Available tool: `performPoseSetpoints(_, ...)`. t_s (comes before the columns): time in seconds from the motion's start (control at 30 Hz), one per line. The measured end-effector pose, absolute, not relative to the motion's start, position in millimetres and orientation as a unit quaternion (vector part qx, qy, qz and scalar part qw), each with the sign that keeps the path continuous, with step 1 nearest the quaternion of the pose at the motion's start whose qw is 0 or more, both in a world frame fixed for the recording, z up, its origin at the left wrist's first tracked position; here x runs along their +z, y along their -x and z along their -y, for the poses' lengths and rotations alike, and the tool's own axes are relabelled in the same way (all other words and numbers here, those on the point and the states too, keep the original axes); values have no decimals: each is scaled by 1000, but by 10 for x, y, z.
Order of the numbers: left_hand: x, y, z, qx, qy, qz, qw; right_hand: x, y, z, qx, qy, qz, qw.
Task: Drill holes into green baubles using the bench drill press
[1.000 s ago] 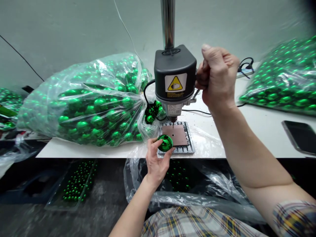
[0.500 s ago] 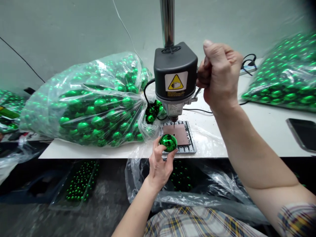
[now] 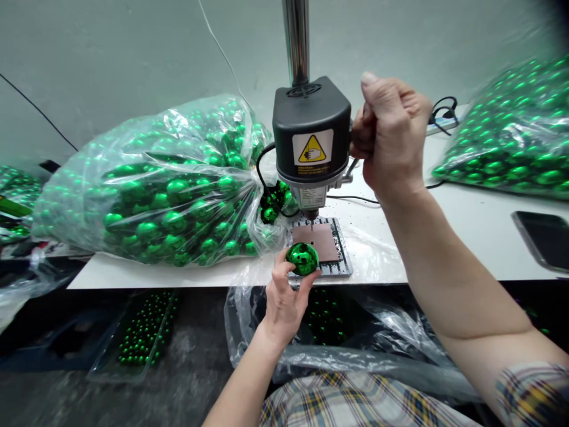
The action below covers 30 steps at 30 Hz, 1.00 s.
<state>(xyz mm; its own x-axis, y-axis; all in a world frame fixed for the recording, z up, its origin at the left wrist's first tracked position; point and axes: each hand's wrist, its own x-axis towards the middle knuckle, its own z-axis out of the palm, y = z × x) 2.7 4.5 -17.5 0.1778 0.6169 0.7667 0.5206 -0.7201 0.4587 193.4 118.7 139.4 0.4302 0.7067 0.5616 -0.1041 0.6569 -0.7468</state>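
Between the thumb and fingers of my left hand [image 3: 287, 296] is a shiny green ball [image 3: 303, 259], like a bauble. It is held at the front of the drill press base [image 3: 343, 261], in front of a pinkish-brown square plate [image 3: 326, 237] with a small dark hole. Above the plate points the thin drill bit [image 3: 312, 225], apart from the ball. My right hand [image 3: 393, 130] is closed in a fist beside the black drill press head [image 3: 313, 130], around its feed lever [image 3: 352, 167]; most of the lever is hidden by the fingers.
A large clear bag of green balls [image 3: 169, 184] lies left on the white table [image 3: 106, 273], another bag [image 3: 511, 130] at the right. A phone [image 3: 542, 237] lies near the right edge. Below stand a clear bin of balls [image 3: 137, 332] and an open plastic bag [image 3: 355, 359].
The whole view has shifted slightly. Both hands keep their grips, and the ball stays in front of the plate; it looks slightly turned in my left fingers.
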Motion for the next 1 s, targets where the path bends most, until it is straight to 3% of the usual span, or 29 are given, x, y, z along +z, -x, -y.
performPoseSetpoints(0.77, -168, -46, -49, 459, -793, -399, -25, 1362, -1972, -1229, 245, 324, 492, 770)
performPoseSetpoints(1.0, -170, -62, -33, 496, -772, -396, 15, 1376, -1974, -1217, 264, 324, 482, 770)
